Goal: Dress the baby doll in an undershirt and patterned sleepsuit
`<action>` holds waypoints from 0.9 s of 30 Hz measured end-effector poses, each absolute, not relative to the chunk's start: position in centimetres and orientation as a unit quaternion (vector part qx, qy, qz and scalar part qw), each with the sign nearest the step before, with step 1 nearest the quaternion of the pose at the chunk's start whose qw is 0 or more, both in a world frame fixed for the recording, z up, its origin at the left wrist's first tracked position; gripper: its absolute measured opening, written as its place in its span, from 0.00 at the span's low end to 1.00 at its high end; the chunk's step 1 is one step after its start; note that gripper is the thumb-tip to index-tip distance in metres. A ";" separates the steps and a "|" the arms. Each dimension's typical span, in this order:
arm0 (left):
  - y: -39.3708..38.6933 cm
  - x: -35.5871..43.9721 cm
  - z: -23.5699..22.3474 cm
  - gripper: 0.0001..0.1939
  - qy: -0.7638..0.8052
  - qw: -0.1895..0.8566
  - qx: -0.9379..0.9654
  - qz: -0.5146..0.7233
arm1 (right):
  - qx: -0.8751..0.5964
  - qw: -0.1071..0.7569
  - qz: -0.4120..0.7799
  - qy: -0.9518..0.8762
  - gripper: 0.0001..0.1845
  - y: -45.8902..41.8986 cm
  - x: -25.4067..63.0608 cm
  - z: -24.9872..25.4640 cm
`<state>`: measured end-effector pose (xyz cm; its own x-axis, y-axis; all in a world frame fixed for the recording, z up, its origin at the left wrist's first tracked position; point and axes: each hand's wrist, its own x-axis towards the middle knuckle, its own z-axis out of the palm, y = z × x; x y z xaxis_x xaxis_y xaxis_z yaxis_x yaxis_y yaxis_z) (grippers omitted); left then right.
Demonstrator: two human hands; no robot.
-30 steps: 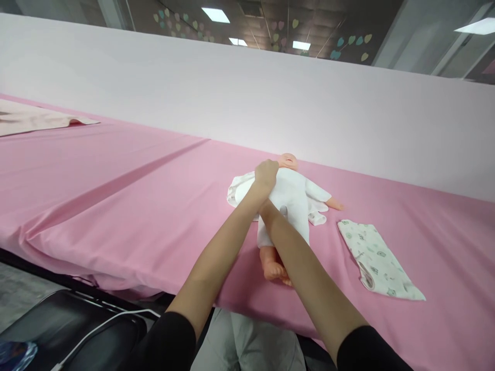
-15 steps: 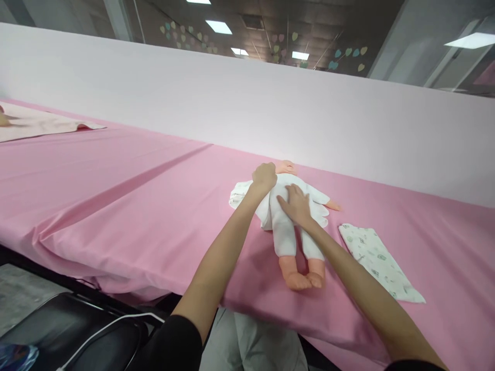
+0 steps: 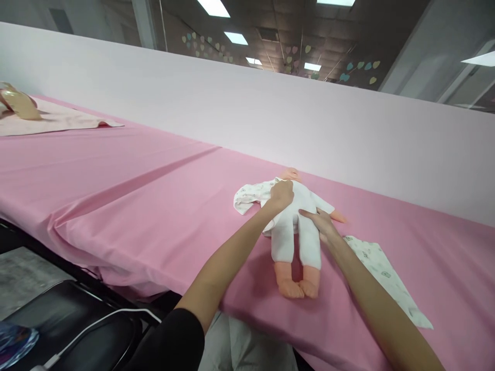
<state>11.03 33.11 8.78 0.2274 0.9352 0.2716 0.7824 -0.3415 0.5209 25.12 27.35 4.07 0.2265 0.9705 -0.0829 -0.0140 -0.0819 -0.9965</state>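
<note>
A baby doll (image 3: pixel 296 198) lies on its back on the pink-covered table, head toward the wall and bare feet toward me. It has a white torso and legs, with a printed white baby shirt (image 3: pixel 249 195) spread at its left side in the view. My left hand (image 3: pixel 282 195) is closed on the shirt's edge over the doll's chest. Around the doll's hip on the right is my right hand (image 3: pixel 322 220), thumb across the front and other fingers partly hidden at its side.
A folded printed cloth (image 3: pixel 382 273) lies right of the doll. Far left, a yellowish bottle-like object (image 3: pixel 21 105) rests on a pale mat (image 3: pixel 73 119). Behind the table stands a white wall (image 3: pixel 232 98). A black chair (image 3: pixel 88 330) with a white cable is at lower left.
My left hand has moved from the doll's shoulder onto its chest, drawing printed shirt fabric across. My right hand has slid from the belly down to the hip at the right.
</note>
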 end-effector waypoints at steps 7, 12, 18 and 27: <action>33.7 10.8 8.3 0.23 0.557 0.128 0.757 0.317 | -0.535 0.547 0.484 -0.424 0.29 26.8 24.7 4.9; 35.0 9.5 8.2 0.24 0.535 0.165 0.729 0.394 | -0.520 0.520 0.520 -0.436 0.28 27.7 25.9 4.6; 36.7 7.9 8.3 0.22 0.483 0.233 0.701 0.470 | -0.508 0.496 0.537 -0.456 0.27 27.6 25.8 4.9; 35.5 9.9 9.4 0.22 0.428 0.258 0.766 0.404 | -0.519 0.525 0.496 -0.457 0.25 26.0 22.9 5.3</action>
